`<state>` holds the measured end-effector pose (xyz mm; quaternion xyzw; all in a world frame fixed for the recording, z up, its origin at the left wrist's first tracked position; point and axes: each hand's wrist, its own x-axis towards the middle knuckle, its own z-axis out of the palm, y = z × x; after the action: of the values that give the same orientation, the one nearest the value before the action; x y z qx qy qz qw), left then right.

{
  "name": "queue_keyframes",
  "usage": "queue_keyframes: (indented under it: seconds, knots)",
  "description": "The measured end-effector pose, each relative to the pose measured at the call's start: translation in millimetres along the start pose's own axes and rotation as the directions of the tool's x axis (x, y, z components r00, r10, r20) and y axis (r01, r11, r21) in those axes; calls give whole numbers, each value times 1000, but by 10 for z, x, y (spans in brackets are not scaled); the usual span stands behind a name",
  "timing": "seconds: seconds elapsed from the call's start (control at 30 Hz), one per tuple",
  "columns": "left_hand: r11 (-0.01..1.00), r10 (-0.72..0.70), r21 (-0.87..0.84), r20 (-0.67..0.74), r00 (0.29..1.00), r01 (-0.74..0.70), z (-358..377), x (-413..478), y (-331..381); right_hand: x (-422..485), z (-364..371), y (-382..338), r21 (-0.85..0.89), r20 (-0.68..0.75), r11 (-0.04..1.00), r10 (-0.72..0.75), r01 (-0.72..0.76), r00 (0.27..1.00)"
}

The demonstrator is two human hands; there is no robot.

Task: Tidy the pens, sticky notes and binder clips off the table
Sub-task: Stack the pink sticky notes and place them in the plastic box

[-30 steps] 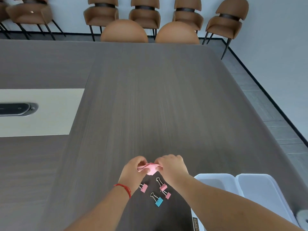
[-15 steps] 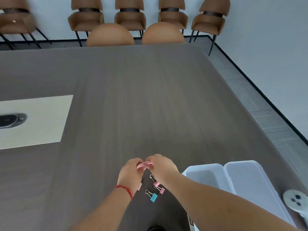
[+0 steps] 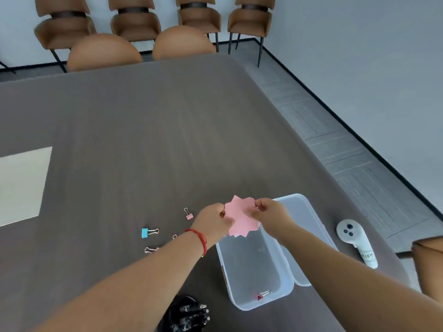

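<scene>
Above the far end of the clear bin (image 3: 254, 279), I am pinching a fanned, uneven stack of pink sticky notes (image 3: 241, 218) between my left hand (image 3: 212, 220) and right hand (image 3: 268, 213), both closed on its edges. Being misaligned, loose sheets are liable to slip out and flutter onto the table (image 3: 143, 140) beside the binder clips (image 3: 149, 232) waiting there.

1. You are in an office meeting room: a long grey wood-grain conference table (image 3: 148, 140) fills most of the view.
2. Matching brown upholstered chairs (image 3: 199, 17) stand in a row along the far wall, and two more are pushed in at the table's far edge.
3. Plain pale walls (image 3: 359, 56), dark skirting and grey plank flooring (image 3: 335, 144) give a bare, corporate look.
</scene>
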<state>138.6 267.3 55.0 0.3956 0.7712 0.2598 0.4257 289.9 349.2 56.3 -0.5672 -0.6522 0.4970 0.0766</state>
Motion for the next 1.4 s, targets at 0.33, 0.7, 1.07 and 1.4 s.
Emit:
queue_keyframes:
  seconds: [0.33, 0.7, 1.07, 1.4]
  knots:
    - [940, -90, 323, -62, 994, 105, 204, 105, -109, 201, 402, 267, -429, 102, 903, 27, 19, 994]
    - [972, -99, 198, -144, 985, 127, 97, 136, -289, 495, 721, 327, -402, 178, 914, 139, -57, 974]
    - [989, -132, 59, -80, 988, 137, 42, 130, -309, 471, 827, 247, -633, 127, 772, 176, -57, 976]
    - [966, -208, -182, -132, 969, 183, -67, 117, -303, 370, 940, 442, -665, -46, 746, 1, -32, 999]
